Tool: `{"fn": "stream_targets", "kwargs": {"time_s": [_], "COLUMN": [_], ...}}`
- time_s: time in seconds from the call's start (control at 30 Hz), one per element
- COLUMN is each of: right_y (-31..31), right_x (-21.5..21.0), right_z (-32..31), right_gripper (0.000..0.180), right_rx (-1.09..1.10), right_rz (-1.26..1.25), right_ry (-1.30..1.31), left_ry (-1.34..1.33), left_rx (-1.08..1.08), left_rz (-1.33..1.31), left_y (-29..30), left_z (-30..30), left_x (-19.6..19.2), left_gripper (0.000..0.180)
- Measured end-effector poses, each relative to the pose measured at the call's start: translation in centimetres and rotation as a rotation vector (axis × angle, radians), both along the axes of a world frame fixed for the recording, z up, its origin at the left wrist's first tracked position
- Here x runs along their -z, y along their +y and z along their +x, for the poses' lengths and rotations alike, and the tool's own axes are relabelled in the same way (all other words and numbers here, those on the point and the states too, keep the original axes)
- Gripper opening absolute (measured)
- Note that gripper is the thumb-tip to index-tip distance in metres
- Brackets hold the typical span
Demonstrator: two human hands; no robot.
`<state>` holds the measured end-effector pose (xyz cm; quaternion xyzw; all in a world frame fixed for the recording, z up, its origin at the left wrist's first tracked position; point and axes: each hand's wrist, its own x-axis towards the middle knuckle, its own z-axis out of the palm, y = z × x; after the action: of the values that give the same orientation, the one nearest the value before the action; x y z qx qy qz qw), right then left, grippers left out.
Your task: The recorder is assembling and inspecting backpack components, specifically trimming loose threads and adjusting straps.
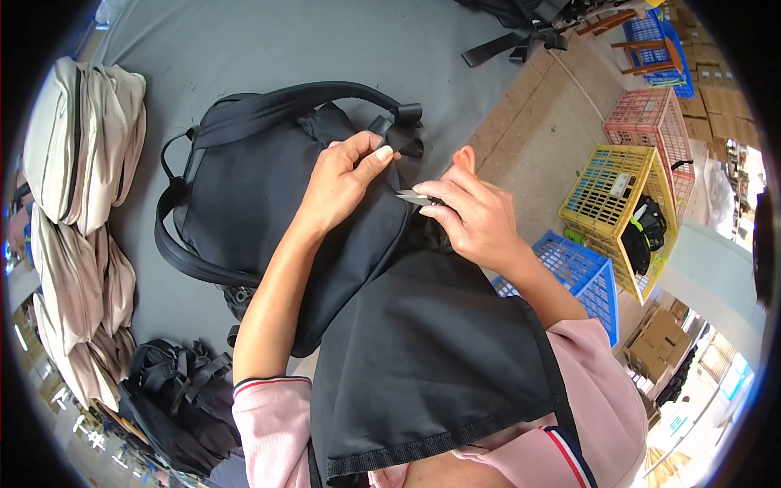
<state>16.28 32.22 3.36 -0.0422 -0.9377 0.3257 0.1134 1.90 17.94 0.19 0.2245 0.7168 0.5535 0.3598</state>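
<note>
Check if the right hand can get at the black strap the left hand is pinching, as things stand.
Probably yes: the right hand is close by, and the black strap pokes out beyond the left hand. The left thumb may block part, and the right hand holds scissors.

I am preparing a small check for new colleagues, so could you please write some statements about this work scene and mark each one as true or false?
1. The right hand holds a small metal-bladed cutting tool. True.
2. The left hand is open and empty. False: it pinches a black strap piece.
3. The backpack is white. False: it is black.
4. The yellow crate has black items inside. True.
5. The pale bags are stacked to the right of the backpack. False: they are to its left.
6. The person's sleeves are pink. True.
</note>
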Motion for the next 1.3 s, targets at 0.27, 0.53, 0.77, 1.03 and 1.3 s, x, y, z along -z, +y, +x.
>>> {"fn": "stream_targets", "kwargs": {"time_s": [0.27,0.53,0.77,1.03,1.3], "right_y": [-0.5,-0.6,-0.8,-1.4,-1.2], "right_x": [1.8,0.8,0.7,-0.3,0.8], "right_z": [0.7,0.0,-0.2,-1.5,-2.5], "right_gripper": [0.021,0.02,0.018,0.019,0.017], "right_rx": [0.095,0.004,-0.017,-0.058,-0.103], "right_rz": [-0.443,-0.479,-0.321,-0.272,-0.296], "right_ry": [0.023,-0.062,0.013,-0.087,-0.063], "left_ry": [0.547,-0.673,-0.751,-0.807,-0.799], "left_rx": [-0.199,-0.686,-0.681,-0.684,-0.686], "left_rz": [-0.105,0.488,0.587,0.651,0.68], "left_y": [-1.9,-4.9,-5.6,-5.9,-6.1], "left_z": [2.3,4.3,4.4,4.6,4.8], "left_x": [-2.3,-0.2,0.6,0.8,0.9], "left_gripper": [0.023,0.022,0.02,0.019,0.019]}}
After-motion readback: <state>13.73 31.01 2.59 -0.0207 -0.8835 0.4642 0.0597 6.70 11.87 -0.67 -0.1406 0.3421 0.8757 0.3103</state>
